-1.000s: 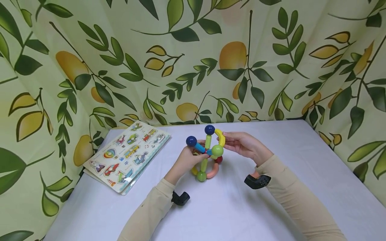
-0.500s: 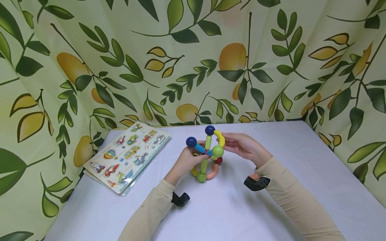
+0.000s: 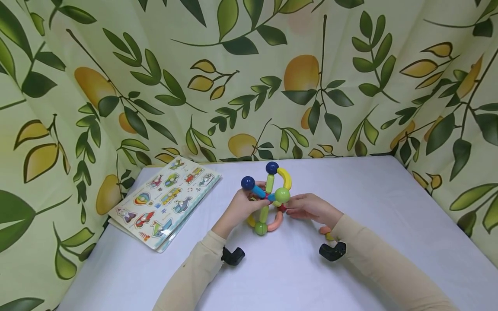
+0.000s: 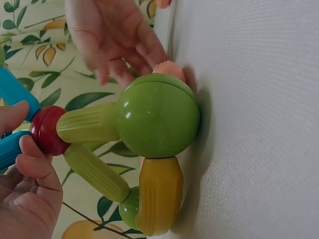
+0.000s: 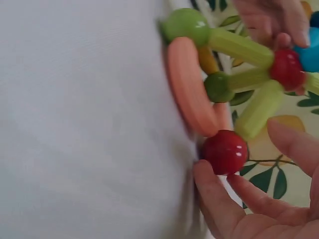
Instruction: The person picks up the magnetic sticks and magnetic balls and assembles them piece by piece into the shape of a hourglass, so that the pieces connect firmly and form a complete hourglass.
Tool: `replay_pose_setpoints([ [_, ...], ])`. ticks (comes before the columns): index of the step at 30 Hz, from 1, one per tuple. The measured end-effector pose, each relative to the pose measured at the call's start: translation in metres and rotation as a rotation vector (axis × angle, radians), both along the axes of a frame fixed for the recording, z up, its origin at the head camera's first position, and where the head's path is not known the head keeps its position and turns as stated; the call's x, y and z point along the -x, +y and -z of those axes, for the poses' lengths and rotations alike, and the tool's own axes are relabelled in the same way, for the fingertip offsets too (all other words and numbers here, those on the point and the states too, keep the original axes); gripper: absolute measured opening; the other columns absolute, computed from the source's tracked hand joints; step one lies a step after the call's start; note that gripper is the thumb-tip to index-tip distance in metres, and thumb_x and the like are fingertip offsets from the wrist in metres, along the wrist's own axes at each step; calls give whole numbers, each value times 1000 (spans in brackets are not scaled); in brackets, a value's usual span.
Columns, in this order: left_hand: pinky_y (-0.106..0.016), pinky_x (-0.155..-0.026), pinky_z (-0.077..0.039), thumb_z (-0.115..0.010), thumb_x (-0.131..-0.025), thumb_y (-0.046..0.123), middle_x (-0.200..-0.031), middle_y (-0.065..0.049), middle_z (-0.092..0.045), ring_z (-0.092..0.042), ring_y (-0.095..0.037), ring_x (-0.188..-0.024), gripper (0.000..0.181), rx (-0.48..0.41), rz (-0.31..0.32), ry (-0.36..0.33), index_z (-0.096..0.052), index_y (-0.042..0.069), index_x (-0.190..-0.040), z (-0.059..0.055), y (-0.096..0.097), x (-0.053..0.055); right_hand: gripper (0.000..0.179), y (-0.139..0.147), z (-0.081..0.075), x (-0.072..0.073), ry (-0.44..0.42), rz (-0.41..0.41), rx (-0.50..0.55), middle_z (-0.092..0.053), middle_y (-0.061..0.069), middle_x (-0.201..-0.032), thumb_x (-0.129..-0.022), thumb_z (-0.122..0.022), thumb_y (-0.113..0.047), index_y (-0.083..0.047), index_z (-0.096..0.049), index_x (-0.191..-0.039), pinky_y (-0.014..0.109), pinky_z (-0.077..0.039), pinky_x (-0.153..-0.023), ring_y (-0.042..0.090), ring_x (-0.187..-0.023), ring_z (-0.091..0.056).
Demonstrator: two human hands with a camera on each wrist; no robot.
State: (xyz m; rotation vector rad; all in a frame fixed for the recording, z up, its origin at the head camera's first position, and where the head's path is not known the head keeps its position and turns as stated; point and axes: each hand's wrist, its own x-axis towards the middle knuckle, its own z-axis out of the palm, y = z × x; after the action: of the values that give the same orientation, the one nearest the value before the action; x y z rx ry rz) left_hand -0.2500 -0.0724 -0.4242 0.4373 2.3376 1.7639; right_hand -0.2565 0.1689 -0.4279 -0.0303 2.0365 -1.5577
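Observation:
A ball-and-rod toy model (image 3: 264, 214) stands on the table, built of coloured balls and straight and curved rods. My left hand (image 3: 243, 209) grips it at the central red ball (image 4: 48, 130), fingers and thumb by the blue rods (image 4: 17, 92). At the lower right of the model, my right hand (image 3: 313, 208) has its fingertips against another red ball (image 5: 225, 152); its thumb is apart from that ball in the right wrist view. A yellow curved rod (image 3: 285, 178) joins the top dark blue ball (image 3: 272, 167) to a green ball (image 3: 282, 195).
Picture boards (image 3: 165, 201) with vehicle drawings lie stacked at the table's left. A pink piece (image 3: 324, 230) and a yellow piece (image 3: 330, 236) show beneath the right wrist. A leaf-patterned curtain (image 3: 249, 86) surrounds the white tabletop (image 3: 280, 276).
My right hand has left the yellow curved rod and moved down to the lower red ball. The left hand and the model stay in place. Pieces under the right wrist show more.

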Motion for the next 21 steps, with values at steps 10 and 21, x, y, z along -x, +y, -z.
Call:
replay_pose_setpoints([
  [10, -37, -85, -53, -81, -83, 29, -124, -12, -62, -58, -27, -110, 68, 185, -6, -91, -51, 15, -142, -3, -17, 7, 37, -6, 13, 6, 8, 71, -81, -72, 16, -112, -95, -64, -13, 7, -58, -126, 28, -60, -83, 12, -85, -71],
  [21, -49, -108, -45, -77, -84, 21, -139, -10, -59, -53, -30, -129, 64, 304, 81, -195, -53, 14, -143, 19, -38, 23, 30, -15, 15, 3, -37, 161, -71, -76, 8, -98, -94, -68, -16, 3, -60, -116, 28, -61, -75, 13, -77, -73],
])
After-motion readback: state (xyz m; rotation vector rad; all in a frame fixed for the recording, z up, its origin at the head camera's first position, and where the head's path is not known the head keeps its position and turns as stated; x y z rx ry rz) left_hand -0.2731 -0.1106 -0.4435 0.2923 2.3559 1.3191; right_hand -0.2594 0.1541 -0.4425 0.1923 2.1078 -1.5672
